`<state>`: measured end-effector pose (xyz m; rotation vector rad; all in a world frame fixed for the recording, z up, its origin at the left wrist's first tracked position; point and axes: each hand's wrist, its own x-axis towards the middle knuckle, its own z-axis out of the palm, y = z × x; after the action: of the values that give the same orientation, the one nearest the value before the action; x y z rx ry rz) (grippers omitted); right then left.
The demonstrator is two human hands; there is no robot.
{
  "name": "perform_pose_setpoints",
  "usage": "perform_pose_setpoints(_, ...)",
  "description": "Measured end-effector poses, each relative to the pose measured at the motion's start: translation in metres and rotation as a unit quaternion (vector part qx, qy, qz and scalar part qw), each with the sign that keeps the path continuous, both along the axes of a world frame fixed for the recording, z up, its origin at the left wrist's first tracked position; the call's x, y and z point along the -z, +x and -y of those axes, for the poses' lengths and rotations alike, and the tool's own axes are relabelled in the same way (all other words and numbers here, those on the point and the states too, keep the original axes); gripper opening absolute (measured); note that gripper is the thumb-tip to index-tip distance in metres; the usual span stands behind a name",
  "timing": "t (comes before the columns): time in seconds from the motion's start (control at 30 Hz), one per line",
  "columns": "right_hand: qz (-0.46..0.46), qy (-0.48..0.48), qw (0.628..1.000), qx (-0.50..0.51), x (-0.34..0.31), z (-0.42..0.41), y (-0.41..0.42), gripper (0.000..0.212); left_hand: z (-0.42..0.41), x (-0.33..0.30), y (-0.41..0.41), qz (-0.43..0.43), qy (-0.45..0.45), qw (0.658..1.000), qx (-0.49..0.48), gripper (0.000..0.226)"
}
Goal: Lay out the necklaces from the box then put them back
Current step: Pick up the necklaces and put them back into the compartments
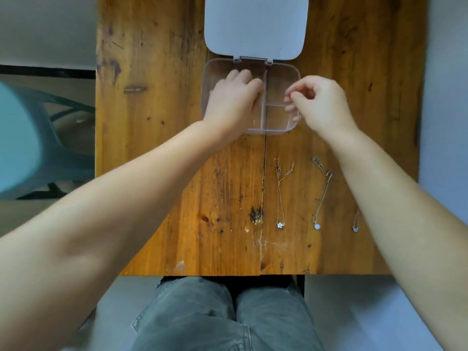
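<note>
A clear compartment box [283,72] lies open at the table's far middle, its white lid [255,26] folded back. My left hand [234,100] reaches into the box's left compartment with fingers curled down; what is under them is hidden. My right hand [319,102] hovers over the right compartments, thumb and forefinger pinched together, with nothing visible between them. Three thin necklaces lie lengthwise on the near right of the table: one with a flower pendant [279,198], one with a white bead [321,193], and one [355,228] mostly covered by my right forearm.
The wooden table [177,148] has a seam down its middle and a near edge above my lap. A teal chair [38,148] stands off the table's left side.
</note>
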<state>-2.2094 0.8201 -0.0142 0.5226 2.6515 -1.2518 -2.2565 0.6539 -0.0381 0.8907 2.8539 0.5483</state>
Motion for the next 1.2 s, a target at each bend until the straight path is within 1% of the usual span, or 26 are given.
perform_pose_setpoints(0.1,0.060,0.041,0.997,0.040,0.009,-0.037,0.051,0.016,-0.012,-0.010,0.065,0.014,0.124,0.991,0.056,0.015)
perform_pose_setpoints(0.17,0.092,0.097,0.990,0.043,0.019,-0.056,0.076,0.016,-0.027,-0.007,0.114,0.053,0.152,0.981,0.111,0.010)
perform_pose_setpoints(0.23,0.122,0.151,0.981,0.007,0.030,-0.067,0.093,0.017,-0.043,0.006,0.160,0.121,0.109,0.973,0.162,0.010)
perform_pose_setpoints(0.3,0.157,0.181,0.970,-0.037,0.040,-0.069,0.106,0.027,-0.056,0.020,0.194,0.175,0.050,0.966,0.185,0.017)
perform_pose_setpoints(0.33,0.170,0.192,0.965,-0.048,0.044,-0.068,0.112,0.031,-0.061,0.027,0.206,0.186,0.036,0.964,0.188,0.020)
perform_pose_setpoints(0.4,0.173,0.213,0.960,-0.051,0.051,-0.064,0.121,0.033,-0.069,0.038,0.220,0.188,0.010,0.962,0.198,0.025)
perform_pose_setpoints(0.5,0.130,0.228,0.964,-0.052,0.059,-0.057,0.131,0.018,-0.075,0.050,0.228,0.161,-0.054,0.958,0.232,0.034)
perform_pose_setpoints(0.57,0.108,0.233,0.965,-0.052,0.062,-0.053,0.136,0.012,-0.079,0.053,0.228,0.143,-0.077,0.956,0.245,0.033)
perform_pose_setpoints(0.73,0.113,0.226,0.967,-0.047,0.060,-0.056,0.138,0.015,-0.090,0.044,0.222,0.126,-0.092,0.950,0.270,0.028)
perform_pose_setpoints(0.9,0.118,0.156,0.981,0.010,0.048,-0.065,0.141,0.013,-0.084,0.040,0.220,0.121,-0.089,0.950,0.275,0.035)
perform_pose_setpoints(0.93,0.122,0.126,0.984,0.032,0.044,-0.065,0.139,0.011,-0.081,0.039,0.219,0.122,-0.087,0.950,0.275,0.036)
perform_pose_setpoints(0.97,0.127,0.068,0.987,0.074,0.040,-0.065,0.136,0.012,-0.078,0.040,0.218,0.124,-0.086,0.950,0.272,0.037)
perform_pose_setpoints(1.0,0.138,-0.016,0.982,0.131,0.035,-0.064,0.132,0.017,-0.076,0.040,0.216,0.129,-0.082,0.952,0.264,0.038)
perform_pose_setpoints(1.03,0.150,-0.115,0.964,0.186,0.029,-0.064,0.128,0.023,-0.075,0.039,0.213,0.136,-0.072,0.956,0.248,0.038)
perform_pose_setpoints(1.07,0.161,-0.210,0.938,0.222,0.020,-0.064,0.125,0.025,-0.073,0.037,0.209,0.145,-0.056,0.962,0.225,0.037)
perform_pose_setpoints(1.1,0.171,-0.285,0.914,0.235,0.010,-0.065,0.122,0.024,-0.072,0.034,0.205,0.155,-0.028,0.968,0.194,0.036)
perform_pose_setpoints(1.13,0.177,-0.339,0.896,0.227,0.000,-0.066,0.120,0.020,-0.070,0.030,0.200,0.168,0.011,0.973,0.156,0.035)
perform_pose_setpoints(1.2,0.163,-0.413,0.876,0.191,-0.021,-0.068,0.115,0.017,-0.061,0.020,0.189,0.205,0.104,0.971,0.064,0.037)
